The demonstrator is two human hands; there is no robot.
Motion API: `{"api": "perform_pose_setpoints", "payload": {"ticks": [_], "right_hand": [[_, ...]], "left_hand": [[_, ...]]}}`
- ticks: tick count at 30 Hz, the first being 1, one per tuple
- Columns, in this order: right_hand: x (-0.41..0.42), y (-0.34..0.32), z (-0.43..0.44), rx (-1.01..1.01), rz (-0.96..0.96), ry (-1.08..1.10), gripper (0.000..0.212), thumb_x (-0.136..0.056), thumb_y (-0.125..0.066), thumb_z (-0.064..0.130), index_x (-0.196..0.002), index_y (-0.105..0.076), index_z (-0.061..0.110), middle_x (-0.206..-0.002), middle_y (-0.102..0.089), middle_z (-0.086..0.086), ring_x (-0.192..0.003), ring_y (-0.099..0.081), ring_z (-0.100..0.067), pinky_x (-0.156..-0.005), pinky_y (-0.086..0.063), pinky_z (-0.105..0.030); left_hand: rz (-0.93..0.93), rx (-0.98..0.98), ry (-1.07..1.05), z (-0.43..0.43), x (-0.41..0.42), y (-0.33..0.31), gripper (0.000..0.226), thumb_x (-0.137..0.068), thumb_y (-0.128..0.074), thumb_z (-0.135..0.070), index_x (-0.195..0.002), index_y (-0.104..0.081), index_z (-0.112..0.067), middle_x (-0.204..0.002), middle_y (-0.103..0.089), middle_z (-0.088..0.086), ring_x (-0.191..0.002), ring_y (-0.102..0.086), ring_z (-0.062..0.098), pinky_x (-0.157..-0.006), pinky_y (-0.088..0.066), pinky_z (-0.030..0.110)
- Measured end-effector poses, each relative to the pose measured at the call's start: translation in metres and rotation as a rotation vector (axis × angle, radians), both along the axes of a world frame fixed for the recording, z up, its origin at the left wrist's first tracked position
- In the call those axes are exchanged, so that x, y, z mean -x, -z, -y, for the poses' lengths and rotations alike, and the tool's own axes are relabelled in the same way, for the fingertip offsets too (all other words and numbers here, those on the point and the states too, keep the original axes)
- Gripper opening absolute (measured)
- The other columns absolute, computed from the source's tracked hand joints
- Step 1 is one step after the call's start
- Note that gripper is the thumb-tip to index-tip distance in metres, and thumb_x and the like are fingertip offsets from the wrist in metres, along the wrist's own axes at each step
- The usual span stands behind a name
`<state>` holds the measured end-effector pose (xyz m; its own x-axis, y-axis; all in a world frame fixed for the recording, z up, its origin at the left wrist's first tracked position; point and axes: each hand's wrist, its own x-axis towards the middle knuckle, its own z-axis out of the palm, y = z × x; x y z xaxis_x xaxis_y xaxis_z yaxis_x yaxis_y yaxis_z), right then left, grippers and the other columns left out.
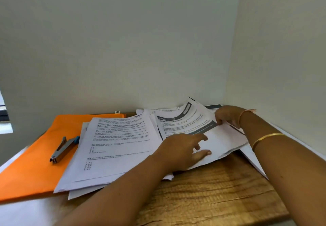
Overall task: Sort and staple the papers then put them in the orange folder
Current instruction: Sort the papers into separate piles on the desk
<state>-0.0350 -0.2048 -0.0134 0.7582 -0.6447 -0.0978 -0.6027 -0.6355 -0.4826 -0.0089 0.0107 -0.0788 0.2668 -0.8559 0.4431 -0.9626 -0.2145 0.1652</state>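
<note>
While pressing the paper pile [114,146] on the wooden table [211,190] with the flat, spread left hand [183,148], pinches a lifted printed sheet [185,121] by its edge with the right hand [227,117]. Has the orange folder [35,164] at left, partly under the pile, with a stapler [62,150] lying on it.

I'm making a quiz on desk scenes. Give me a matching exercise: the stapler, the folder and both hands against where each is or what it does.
1 stapler
2 orange folder
3 left hand
4 right hand

a pinches a printed sheet
b lies on the folder
c partly under the paper heap
d rests flat on the heap

Pairs: 1-b, 2-c, 3-d, 4-a
</note>
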Motion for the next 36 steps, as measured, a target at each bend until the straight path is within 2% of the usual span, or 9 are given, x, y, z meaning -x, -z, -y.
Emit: {"api": "perform_pose_setpoints", "payload": {"ticks": [4,7,13,17,21,26,28,31,36], "right_hand": [[0.002,0.007,-0.016,0.241,-0.214,0.009,0.020,-0.088,-0.049,-0.001,-0.107,-0.055,0.000,-0.115,-0.051,-0.022,-0.096,-0.046,-0.027,-0.076,-0.039,-0.024],[0.007,0.011,-0.022,0.282,-0.254,-0.041,0.020,-0.090,-0.047,0.000,-0.108,-0.054,-0.002,-0.117,-0.051,-0.020,-0.097,-0.047,-0.025,-0.060,-0.038,-0.020],[0.005,0.012,-0.027,0.250,-0.045,0.051,0.043,-0.093,-0.044,0.010,-0.134,-0.042,-0.002,-0.140,-0.046,-0.019,-0.126,-0.046,-0.030,-0.098,-0.038,-0.028],[0.003,0.014,-0.036,0.300,-0.101,0.020,0.046,-0.093,-0.046,0.019,-0.137,-0.043,0.003,-0.140,-0.046,-0.016,-0.127,-0.046,-0.030,-0.102,-0.037,-0.031],[-0.002,0.022,-0.046,0.348,-0.106,0.105,0.060,-0.082,-0.052,0.038,-0.137,-0.042,0.015,-0.143,-0.041,-0.013,-0.128,-0.042,-0.034,-0.106,-0.034,-0.047],[-0.020,0.027,-0.082,0.503,0.189,-0.012,0.044,-0.090,-0.046,0.028,-0.131,-0.044,0.012,-0.132,-0.045,-0.013,-0.122,-0.045,-0.033,-0.102,-0.036,-0.046],[-0.034,0.030,-0.100,0.353,0.298,-0.134,0.041,-0.091,-0.046,0.027,-0.129,-0.046,0.011,-0.130,-0.047,-0.014,-0.118,-0.049,-0.033,-0.099,-0.041,-0.043],[-0.055,0.036,-0.128,0.214,0.356,-0.267,0.042,-0.092,-0.047,0.027,-0.130,-0.047,0.009,-0.131,-0.051,-0.016,-0.118,-0.051,-0.032,-0.097,-0.043,-0.038],[-0.081,0.055,-0.156,0.161,0.232,-0.479,0.064,-0.092,-0.051,0.043,-0.145,-0.027,0.017,-0.149,-0.035,-0.007,-0.135,-0.035,-0.032,-0.109,-0.031,-0.050]], "left_hand": [[-0.061,0.147,-0.139,-0.006,-0.013,-0.005,0.030,-0.093,-0.048,-0.048,-0.115,-0.061,-0.032,-0.102,-0.070,-0.012,-0.088,-0.063,0.006,-0.073,-0.043,0.020],[-0.117,0.251,-0.266,-0.010,-0.027,-0.004,0.025,-0.093,-0.049,-0.042,-0.101,-0.066,-0.026,-0.090,-0.071,-0.010,-0.082,-0.062,0.008,-0.071,-0.045,0.023],[-0.242,0.398,-0.409,-0.019,-0.044,-0.004,0.025,-0.093,-0.050,-0.035,-0.089,-0.066,-0.017,-0.080,-0.071,-0.004,-0.072,-0.067,0.016,-0.074,-0.053,0.034],[-0.289,0.472,-0.473,-0.024,-0.054,-0.005,0.026,-0.093,-0.050,-0.034,-0.085,-0.065,-0.016,-0.079,-0.071,-0.002,-0.071,-0.066,0.017,-0.074,-0.053,0.036],[-0.380,0.602,-0.516,-0.034,-0.062,-0.013,0.018,-0.090,-0.051,-0.028,-0.085,-0.065,-0.017,-0.080,-0.071,-0.001,-0.073,-0.067,0.020,-0.075,-0.053,0.039],[-0.588,0.859,-0.599,-0.062,-0.081,-0.034,0.016,-0.088,-0.047,-0.013,-0.093,-0.061,-0.021,-0.096,-0.069,0.002,-0.093,-0.065,0.025,-0.088,-0.050,0.038],[-0.551,0.778,-0.686,-0.078,-0.088,-0.035,0.024,-0.089,-0.047,-0.008,-0.108,-0.060,-0.013,-0.110,-0.065,0.005,-0.105,-0.058,0.024,-0.087,-0.043,0.028],[-0.443,0.450,-0.833,-0.101,-0.101,-0.031,0.040,-0.088,-0.051,-0.003,-0.127,-0.049,-0.008,-0.126,-0.055,0.013,-0.113,-0.052,0.028,-0.081,-0.038,0.030],[-0.295,0.061,-0.948,-0.128,-0.111,-0.014,0.062,-0.085,-0.066,-0.035,-0.136,-0.038,-0.014,-0.133,-0.046,0.016,-0.121,-0.045,0.032,-0.097,-0.040,0.039]]}}
